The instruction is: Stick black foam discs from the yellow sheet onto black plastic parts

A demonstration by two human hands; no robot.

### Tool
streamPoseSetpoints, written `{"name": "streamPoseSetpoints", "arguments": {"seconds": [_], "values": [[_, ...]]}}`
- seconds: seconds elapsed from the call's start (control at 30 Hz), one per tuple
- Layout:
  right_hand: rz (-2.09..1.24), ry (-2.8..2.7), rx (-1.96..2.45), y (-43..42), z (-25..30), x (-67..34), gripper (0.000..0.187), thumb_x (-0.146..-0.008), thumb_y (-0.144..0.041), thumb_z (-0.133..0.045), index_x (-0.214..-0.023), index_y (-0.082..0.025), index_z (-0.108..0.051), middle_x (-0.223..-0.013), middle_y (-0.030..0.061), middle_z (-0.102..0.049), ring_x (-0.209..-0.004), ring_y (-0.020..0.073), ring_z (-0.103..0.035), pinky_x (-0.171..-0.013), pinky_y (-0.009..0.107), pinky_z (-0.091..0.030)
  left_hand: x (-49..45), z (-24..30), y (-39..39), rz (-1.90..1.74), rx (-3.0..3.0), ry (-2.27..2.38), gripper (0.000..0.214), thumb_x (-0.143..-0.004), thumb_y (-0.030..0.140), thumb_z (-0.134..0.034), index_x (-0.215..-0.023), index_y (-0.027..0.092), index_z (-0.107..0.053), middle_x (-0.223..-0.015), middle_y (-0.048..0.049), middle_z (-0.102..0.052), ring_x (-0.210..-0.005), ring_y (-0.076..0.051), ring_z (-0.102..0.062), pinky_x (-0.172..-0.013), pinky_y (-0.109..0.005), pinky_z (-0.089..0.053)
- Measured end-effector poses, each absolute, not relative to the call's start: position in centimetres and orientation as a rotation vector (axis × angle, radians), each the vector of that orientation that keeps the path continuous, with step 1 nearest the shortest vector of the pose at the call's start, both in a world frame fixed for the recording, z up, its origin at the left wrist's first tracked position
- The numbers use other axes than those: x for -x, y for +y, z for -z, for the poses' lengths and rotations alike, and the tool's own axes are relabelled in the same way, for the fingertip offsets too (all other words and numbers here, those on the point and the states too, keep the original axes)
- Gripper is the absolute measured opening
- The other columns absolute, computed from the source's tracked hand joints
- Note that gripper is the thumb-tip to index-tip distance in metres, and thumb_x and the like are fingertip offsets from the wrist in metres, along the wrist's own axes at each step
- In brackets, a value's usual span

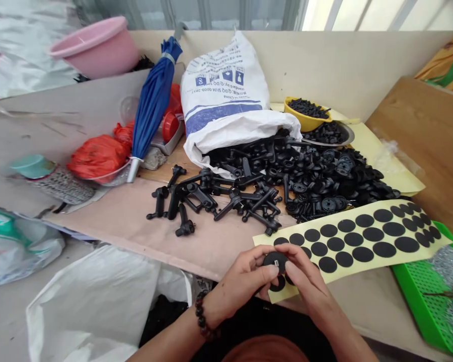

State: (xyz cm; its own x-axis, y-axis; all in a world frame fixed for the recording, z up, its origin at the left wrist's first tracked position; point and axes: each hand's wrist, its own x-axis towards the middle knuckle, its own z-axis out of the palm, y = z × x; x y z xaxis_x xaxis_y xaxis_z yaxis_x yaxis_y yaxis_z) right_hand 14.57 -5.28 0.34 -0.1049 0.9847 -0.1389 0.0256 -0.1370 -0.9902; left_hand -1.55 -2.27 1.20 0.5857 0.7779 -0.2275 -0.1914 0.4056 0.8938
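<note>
Beige wall (pixel 324 55), bright windows (pixel 219 12) — wooden worktable (pixel 430 130)

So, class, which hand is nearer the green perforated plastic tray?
Right. The right hand sits left of the green tray; the left hand is farther left. Both pinch a small black disc.

On my feed the only print I can make out sits on the white woven sack (pixel 226 95) lying open on the surface (pixel 136 211). It is in blue and runs at a tilt. One line ends in "China". The line under it looks like "standard by: Q/DQ SHM 0009-201", and its last digit is lost in a fold. Above these are small blue squares with handling pictograms, plus characters too blurred for me to read.
</note>
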Motion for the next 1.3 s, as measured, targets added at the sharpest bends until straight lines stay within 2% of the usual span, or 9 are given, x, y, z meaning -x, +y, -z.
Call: {"name": "streamPoseSetpoints", "arguments": {"seconds": [0.3, 0.47, 0.53, 0.63, 0.83, 0.97, 1.07, 1.17, 1.3], "values": [[-0.979, -1.711, 1.318, -6.0, -1.1, -13.6, 0.026, -0.097, -0.027, -0.027, -0.112, -0.025, -0.049, -0.094, 0.0022, -0.060, -0.083, 0.0156, -0.059, -0.074, 0.026, -0.046, 1.9, -1.2, -3.1, -0.698, -0.990, 0.690, 0.039, -0.081, 0.030, -0.061, -0.117, 0.014, -0.057, -0.072, 0.0009, -0.052, -0.054, -0.007, -0.044, -0.053, -0.019, -0.037], [-1.096, -1.464, 1.376, -6.1, 0.2, -13.6, 0.030, -0.096, -0.034, -0.033, -0.121, -0.024, -0.047, -0.117, 0.0054, -0.058, -0.106, 0.0185, -0.056, -0.086, 0.026, -0.047, 1.5, -1.3, -3.7, -0.770, -0.819, 0.667, 0.034, -0.079, 0.027, -0.062, -0.111, 0.016, -0.057, -0.082, -0.0026, -0.058, -0.063, -0.009, -0.050, -0.061, -0.021, -0.040], [-1.144, -1.372, 1.356, -6.2, 0.7, -13.7, 0.034, -0.094, -0.038, -0.036, -0.123, -0.024, -0.048, -0.122, 0.0058, -0.057, -0.109, 0.0200, -0.055, -0.085, 0.026, -0.049, 1.3, -1.3, -3.9, -0.780, -0.762, 0.654, 0.033, -0.079, 0.024, -0.061, -0.111, 0.016, -0.057, -0.086, -0.0038, -0.059, -0.067, -0.011, -0.052, -0.065, -0.023, -0.041], [-1.131, -1.378, 1.297, -6.5, 1.1, -13.8, 0.034, -0.093, -0.038, -0.038, -0.122, -0.026, -0.050, -0.119, 0.0045, -0.059, -0.105, 0.0205, -0.058, -0.082, 0.026, -0.050, 1.1, -1.3, -4.0, -0.806, -0.656, 0.641, 0.032, -0.079, 0.020, -0.058, -0.111, 0.016, -0.056, -0.090, -0.0050, -0.060, -0.074, -0.013, -0.056, -0.072, -0.025, -0.042], [-1.048, -1.636, 1.226, -6.5, -0.4, -13.8, 0.031, -0.094, -0.027, -0.041, -0.125, -0.031, -0.045, -0.124, 0.0012, -0.053, -0.113, 0.0173, -0.052, -0.097, 0.026, -0.040, 1.1, -1.9, -4.2, -0.820, -0.524, 0.500, 0.021, -0.086, 0.020, -0.051, -0.107, 0.017, -0.054, -0.094, -0.0060, -0.059, -0.083, -0.015, -0.057, -0.084, -0.031, -0.043], [-1.008, -1.742, 1.187, -6.2, -1.0, -13.9, 0.034, -0.095, -0.024, -0.040, -0.127, -0.032, -0.044, -0.128, 0.0014, -0.049, -0.119, 0.0172, -0.046, -0.101, 0.026, -0.036, 0.9, -2.2, -4.2, -0.799, -0.503, 0.540, 0.018, -0.087, 0.025, -0.055, -0.104, 0.018, -0.054, -0.089, -0.0038, -0.058, -0.076, -0.013, -0.056, -0.078, -0.030, -0.045], [-0.979, -1.769, 1.213, -6.0, -0.9, -13.7, 0.034, -0.095, -0.024, -0.040, -0.128, -0.030, -0.043, -0.127, 0.0039, -0.049, -0.117, 0.0189, -0.047, -0.100, 0.029, -0.038, 0.4, -2.1, -4.2, -0.834, -0.480, 0.596, 0.015, -0.084, 0.026, -0.058, -0.097, 0.017, -0.057, -0.086, -0.0027, -0.056, -0.077, -0.014, -0.054, -0.074, -0.026, -0.044], [-0.970, -1.782, 1.232, -6.1, -0.7, -13.5, 0.034, -0.094, -0.023, -0.041, -0.127, -0.030, -0.043, -0.124, 0.0043, -0.049, -0.113, 0.0192, -0.049, -0.096, 0.029, -0.040, 0.0, -1.9, -4.3, -0.913, -0.497, 0.684, 0.011, -0.082, 0.024, -0.059, -0.089, 0.016, -0.060, -0.086, -0.0024, -0.055, -0.084, -0.015, -0.052, -0.077, -0.024, -0.042], [-0.997, -1.745, 1.201, -6.1, -0.5, -13.1, 0.034, -0.094, -0.023, -0.041, -0.126, -0.033, -0.043, -0.123, 0.0020, -0.050, -0.115, 0.0182, -0.048, -0.098, 0.027, -0.038, -0.4, -1.7, -4.7, -0.989, -0.559, 0.711, 0.013, -0.082, 0.024, -0.056, -0.090, 0.015, -0.059, -0.089, -0.0037, -0.056, -0.089, -0.017, -0.050, -0.083, -0.027, -0.040]]}}
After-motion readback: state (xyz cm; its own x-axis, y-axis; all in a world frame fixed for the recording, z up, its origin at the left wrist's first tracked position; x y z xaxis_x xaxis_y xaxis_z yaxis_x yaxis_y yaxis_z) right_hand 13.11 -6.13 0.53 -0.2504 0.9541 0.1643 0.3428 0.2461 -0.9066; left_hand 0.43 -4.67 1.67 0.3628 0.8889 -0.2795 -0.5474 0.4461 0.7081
